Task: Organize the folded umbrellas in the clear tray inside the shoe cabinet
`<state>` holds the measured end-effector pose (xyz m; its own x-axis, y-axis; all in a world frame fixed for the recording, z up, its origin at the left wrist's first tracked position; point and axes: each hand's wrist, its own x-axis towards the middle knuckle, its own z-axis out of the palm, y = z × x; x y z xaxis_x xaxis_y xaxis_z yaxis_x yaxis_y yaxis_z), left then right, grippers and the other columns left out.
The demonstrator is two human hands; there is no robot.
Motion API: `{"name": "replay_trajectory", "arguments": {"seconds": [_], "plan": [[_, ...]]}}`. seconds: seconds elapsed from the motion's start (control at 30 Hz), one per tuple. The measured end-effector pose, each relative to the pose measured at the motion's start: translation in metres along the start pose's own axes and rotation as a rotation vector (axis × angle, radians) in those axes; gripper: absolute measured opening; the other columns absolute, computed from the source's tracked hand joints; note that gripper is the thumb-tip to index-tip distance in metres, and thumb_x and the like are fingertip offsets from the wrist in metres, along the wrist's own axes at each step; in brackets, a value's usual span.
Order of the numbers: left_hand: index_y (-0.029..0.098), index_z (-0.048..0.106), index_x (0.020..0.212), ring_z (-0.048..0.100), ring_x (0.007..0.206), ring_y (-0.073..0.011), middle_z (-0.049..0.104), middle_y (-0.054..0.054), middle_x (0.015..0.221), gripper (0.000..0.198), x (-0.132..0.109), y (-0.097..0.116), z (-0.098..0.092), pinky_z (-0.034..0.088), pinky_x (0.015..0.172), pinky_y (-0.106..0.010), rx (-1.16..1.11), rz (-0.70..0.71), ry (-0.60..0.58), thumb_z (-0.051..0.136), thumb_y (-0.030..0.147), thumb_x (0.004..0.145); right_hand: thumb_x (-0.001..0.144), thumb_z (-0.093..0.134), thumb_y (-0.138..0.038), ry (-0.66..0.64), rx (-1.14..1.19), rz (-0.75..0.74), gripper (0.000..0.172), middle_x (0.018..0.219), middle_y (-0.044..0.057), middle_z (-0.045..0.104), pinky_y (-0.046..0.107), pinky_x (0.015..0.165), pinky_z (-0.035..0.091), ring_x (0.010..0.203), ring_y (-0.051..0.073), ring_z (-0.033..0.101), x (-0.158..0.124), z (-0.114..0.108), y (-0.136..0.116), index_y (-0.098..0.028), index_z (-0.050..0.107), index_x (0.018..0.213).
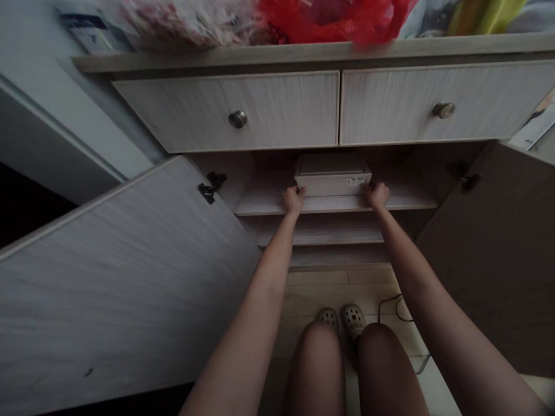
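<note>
Two hands, left and right, grip one box.

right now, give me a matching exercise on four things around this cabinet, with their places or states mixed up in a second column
Things:
1 box
2 red bag
3 left door
4 clogs

Places or states:
a on the floor
b swung open
c on the cabinet top
d on the upper shelf, with the left hand and right hand at its ends

Pairs: 1-d, 2-c, 3-b, 4-a
</note>
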<state>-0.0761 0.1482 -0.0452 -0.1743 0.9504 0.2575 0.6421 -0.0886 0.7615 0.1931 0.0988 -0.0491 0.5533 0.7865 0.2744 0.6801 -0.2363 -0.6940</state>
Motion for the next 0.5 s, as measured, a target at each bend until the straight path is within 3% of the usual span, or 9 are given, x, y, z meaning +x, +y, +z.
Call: {"name": "replay_trajectory", "arguments": {"seconds": [0.23,0.5], "plan": [[0.017,0.067,0.078,0.064,0.104,-0.0278,0.071,-0.014,0.092,0.014,0.03,-0.002,0.011,0.043,0.085,-0.03,0.035,0.006,0.015,0.066,0.028,0.088,0.089,0.062,-0.038,-0.028,-0.068,0.004,0.032,0.107,0.02,0.072,0.043,0.088,0.051,0.106,0.034,0.067,0.025,0.01,-0.006,-0.016,0.075,0.109],[0.018,0.064,0.073,0.062,0.105,-0.027,0.07,-0.015,0.092,0.015,0.041,0.0,0.018,0.042,0.082,-0.031,-0.006,-0.005,0.012,0.063,0.022,0.087,0.089,0.061,-0.045,-0.025,-0.092,0.006,0.04,0.105,0.023,0.07,0.049,0.09,0.05,0.106,0.036,0.066,0.043,0.021,-0.005,-0.013,0.074,0.109]]}}
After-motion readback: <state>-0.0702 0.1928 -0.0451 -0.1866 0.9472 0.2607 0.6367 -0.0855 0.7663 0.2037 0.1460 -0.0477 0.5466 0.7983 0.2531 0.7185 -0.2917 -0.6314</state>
